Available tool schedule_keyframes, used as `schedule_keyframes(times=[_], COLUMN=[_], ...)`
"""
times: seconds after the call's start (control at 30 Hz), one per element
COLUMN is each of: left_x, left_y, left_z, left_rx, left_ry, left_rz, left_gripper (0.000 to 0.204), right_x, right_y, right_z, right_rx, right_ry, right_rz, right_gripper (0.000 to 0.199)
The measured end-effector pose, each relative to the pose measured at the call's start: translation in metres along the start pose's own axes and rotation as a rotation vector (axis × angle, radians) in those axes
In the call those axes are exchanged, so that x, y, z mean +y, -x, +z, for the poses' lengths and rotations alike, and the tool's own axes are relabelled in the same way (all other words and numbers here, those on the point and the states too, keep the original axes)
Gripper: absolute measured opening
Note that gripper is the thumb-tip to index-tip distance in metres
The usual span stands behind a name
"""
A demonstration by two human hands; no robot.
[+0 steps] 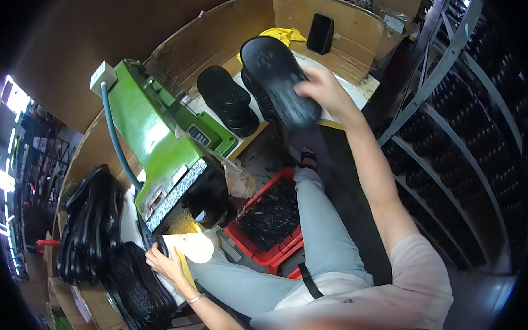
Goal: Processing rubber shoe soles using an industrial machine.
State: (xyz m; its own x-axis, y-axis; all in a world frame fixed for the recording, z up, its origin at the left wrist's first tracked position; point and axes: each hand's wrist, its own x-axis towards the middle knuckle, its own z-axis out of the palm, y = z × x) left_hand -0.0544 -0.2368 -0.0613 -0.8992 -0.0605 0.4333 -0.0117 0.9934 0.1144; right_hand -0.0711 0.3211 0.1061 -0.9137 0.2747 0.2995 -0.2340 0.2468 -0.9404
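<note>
At the back of the table, my right hand (326, 94) grips the right edge of a large black shoe sole (272, 71), with thumb and fingers closed on it. That sole lies tilted over other soles, and its near end is smeared by motion. Left of it stands a shorter stack of black soles (224, 96). My left hand (164, 263) is low beside the head of a green machine (158, 145), fingers bent around a narrow black shoe sole (147, 234). Much of this sole is hidden by the machine head. A lamp (192, 247) glows beside my left hand.
Piled black soles (94, 223) lie left of the machine. Between table and legs, a red basket (266, 257) holds black scraps. A rack (442, 95) full of black soles stands right. Cardboard walls (213, 39) enclose the table, with a yellow cloth (285, 35) and black phone-like object (320, 34).
</note>
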Motion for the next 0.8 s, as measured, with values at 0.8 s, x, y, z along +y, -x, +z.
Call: schedule_keyframes(times=[0.8], left_x=[0.160], left_y=[0.084], left_z=[-0.090], left_rx=[-0.279], left_ry=[1.178], left_rz=[0.118], left_gripper=[0.033], right_x=[0.091], right_y=[0.182], right_z=[0.100], right_rx=[0.064], right_ry=[-0.492], right_rz=[0.095], right_gripper=[0.081])
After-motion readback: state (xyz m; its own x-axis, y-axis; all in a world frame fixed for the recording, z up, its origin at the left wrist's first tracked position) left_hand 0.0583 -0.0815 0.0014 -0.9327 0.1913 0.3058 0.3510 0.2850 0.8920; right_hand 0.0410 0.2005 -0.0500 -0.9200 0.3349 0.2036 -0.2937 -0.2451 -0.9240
